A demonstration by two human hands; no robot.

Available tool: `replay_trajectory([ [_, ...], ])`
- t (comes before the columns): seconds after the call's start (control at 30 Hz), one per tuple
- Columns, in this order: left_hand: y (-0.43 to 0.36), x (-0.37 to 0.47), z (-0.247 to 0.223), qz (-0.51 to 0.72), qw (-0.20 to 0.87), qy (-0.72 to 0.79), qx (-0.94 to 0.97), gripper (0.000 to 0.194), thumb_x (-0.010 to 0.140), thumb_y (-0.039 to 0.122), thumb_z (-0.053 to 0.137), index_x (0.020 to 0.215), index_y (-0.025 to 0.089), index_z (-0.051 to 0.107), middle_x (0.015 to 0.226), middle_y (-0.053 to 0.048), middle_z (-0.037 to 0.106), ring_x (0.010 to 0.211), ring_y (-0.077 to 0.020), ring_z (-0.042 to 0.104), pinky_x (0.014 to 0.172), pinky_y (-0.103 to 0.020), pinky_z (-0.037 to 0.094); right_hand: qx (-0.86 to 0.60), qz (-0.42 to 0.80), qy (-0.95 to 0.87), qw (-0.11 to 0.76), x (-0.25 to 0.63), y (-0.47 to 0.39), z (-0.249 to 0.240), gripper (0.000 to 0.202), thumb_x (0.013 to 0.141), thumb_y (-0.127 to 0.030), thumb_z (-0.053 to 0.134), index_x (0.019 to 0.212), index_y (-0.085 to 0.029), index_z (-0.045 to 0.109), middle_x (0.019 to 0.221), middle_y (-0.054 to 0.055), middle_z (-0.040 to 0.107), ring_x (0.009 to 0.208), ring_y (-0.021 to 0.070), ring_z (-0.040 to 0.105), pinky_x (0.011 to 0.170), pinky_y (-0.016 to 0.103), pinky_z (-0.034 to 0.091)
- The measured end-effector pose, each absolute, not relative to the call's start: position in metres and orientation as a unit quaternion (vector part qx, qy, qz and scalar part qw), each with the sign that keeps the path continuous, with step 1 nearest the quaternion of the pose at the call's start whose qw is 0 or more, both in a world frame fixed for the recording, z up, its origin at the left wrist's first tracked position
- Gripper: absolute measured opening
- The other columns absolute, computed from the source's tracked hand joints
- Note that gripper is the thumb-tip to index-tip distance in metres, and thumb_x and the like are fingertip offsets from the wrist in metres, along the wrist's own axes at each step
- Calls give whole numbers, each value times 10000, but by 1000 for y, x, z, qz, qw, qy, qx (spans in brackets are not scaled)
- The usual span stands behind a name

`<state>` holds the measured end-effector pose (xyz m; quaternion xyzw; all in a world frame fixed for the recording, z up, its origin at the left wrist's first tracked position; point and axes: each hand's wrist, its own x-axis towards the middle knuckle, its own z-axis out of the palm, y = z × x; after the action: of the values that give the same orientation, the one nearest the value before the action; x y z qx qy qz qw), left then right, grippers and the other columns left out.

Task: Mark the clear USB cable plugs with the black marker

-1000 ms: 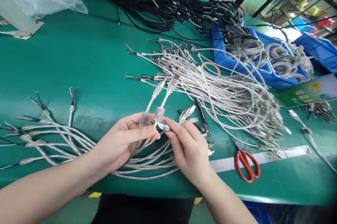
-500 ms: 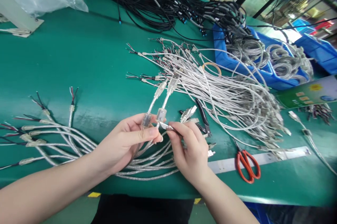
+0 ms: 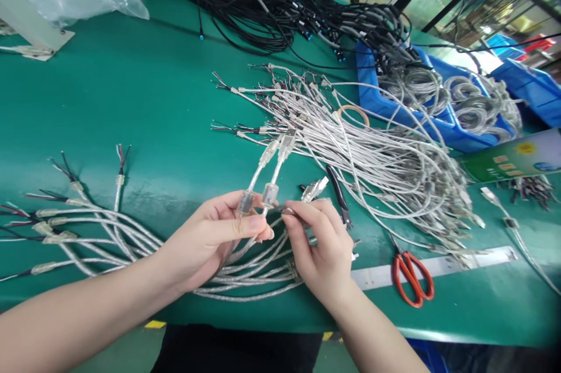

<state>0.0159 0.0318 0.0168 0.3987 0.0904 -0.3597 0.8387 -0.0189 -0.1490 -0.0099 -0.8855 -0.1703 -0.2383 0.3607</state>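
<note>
Two clear USB cables, their plugs pointing up and away, are pinched between the thumb and fingers of my left hand, just below their grey ferrite lumps. Close to their right, my right hand is closed in a pinch around a small, thin metal-looking tool, mostly hidden by the fingers. Beneath both hands runs a bundle of clear braided cables, whose stripped red, black and white wire ends spread at the left. More USB plugs show behind my right hand.
Red-handled scissors and a steel ruler lie at the right. Black-handled cutters rest behind my right hand. Farther back are a pile of white cables, blue bins of coiled cables and black cables.
My right hand has shifted slightly right, away from the two cables, and the tool's light tip beside them shows less clearly. My left hand holds nearly the same place.
</note>
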Motion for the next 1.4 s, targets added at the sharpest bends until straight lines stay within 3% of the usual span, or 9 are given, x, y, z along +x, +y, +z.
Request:
replay_trajectory([
  [0.2, 32, 13, 14, -346, 832, 112, 420, 324, 643, 212, 876, 890, 142, 678, 717, 4, 618, 662, -62, 535, 649, -131, 436, -873, -211, -191, 395, -19, -152, -5, 243, 926, -115, 551, 1156, -159, 616, 874, 59, 607, 752, 125, 573, 655, 254, 484],
  [0.33, 30, 13, 13, -339, 827, 111, 434, 369, 608, 228, 899, 859, 136, 645, 745, 3, 617, 688, -71, 529, 660, -151, 437, -889, -199, -207, 357, -23, -152, -2, 243, 927, -139, 572, 1161, -128, 639, 839, 66, 602, 727, 121, 571, 636, 251, 480],
  [0.53, 31, 14, 14, -326, 828, 72, 450, 332, 655, 198, 859, 819, 138, 577, 651, 45, 555, 583, -43, 462, 551, -147, 359, -908, -210, -213, 294, -26, -157, 2, 260, 928, -161, 582, 1178, -131, 649, 796, 51, 596, 668, 109, 557, 582, 240, 449],
  [0.7, 32, 15, 14, -327, 813, 64, 477, 359, 620, 190, 870, 803, 154, 563, 606, 53, 520, 550, -54, 426, 527, -167, 324, -908, -207, -234, 280, -25, -161, 5, 285, 912, -136, 598, 1193, -120, 641, 790, 54, 596, 664, 112, 550, 571, 247, 439],
  [0.9, 32, 16, 13, -333, 805, 55, 487, 301, 683, 199, 820, 801, 165, 545, 590, 57, 488, 540, -54, 388, 527, -169, 312, -911, -205, -234, 272, -26, -163, 5, 290, 912, -145, 609, 1200, -123, 638, 794, 52, 592, 672, 112, 544, 587, 252, 435],
  [1.17, 31, 14, 16, -335, 794, 58, 504, 361, 650, 250, 856, 730, 149, 519, 640, 48, 458, 584, -65, 379, 557, -192, 313, -917, -266, -194, 224, -27, -158, 0, 342, 857, -127, 677, 1196, -160, 642, 779, 43, 588, 658, 123, 529, 596, 262, 424],
  [1.4, 31, 14, 13, -334, 802, 59, 492, 360, 673, 256, 845, 737, 147, 508, 630, 55, 450, 572, -54, 369, 534, -175, 288, -909, -205, -205, 300, -25, -161, 5, 289, 898, -131, 627, 1186, -138, 643, 814, 56, 604, 683, 120, 558, 603, 251, 442],
])
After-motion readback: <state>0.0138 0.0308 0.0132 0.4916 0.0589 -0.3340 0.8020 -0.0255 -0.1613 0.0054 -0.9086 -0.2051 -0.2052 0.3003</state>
